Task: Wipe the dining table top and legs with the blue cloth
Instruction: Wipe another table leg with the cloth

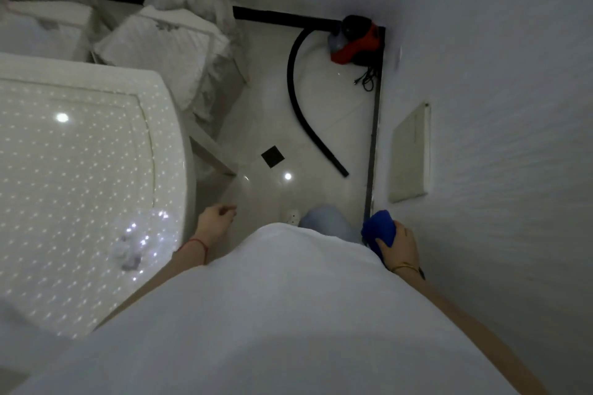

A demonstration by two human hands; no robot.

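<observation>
In the head view, we looked straight down our white shirt at a pale tiled floor (324, 125) in a narrow gap between the table and a white wall. The glossy white dining tabletop with a rounded corner and speckled light reflections (80, 170) filled the left of the frame. The crumpled blue cloth (378, 229) sat at lower right, clamped in our right hand (399, 245), whose fingers (383, 243) were curled shut around it. The cloth hung near the wall, well apart from the tabletop and touching none of it.

Our left hand (215, 220) hung just beside the table's edge at lower centre, empty, its fingers loosely curled and slightly apart. A clear rounded object (142, 239), too blurred to identify, stood on the tabletop near that edge. A cushioned white chair (167, 51) stood at upper centre, and a red and black vacuum cleaner with a black hose (353, 38) lay in the upper right corner.

We judged that no wiping was under way: the cloth was off every surface. Whether the top had already been wiped, we could not tell from its sheen. The legs were hidden beneath the top, so their state was unknown too.
</observation>
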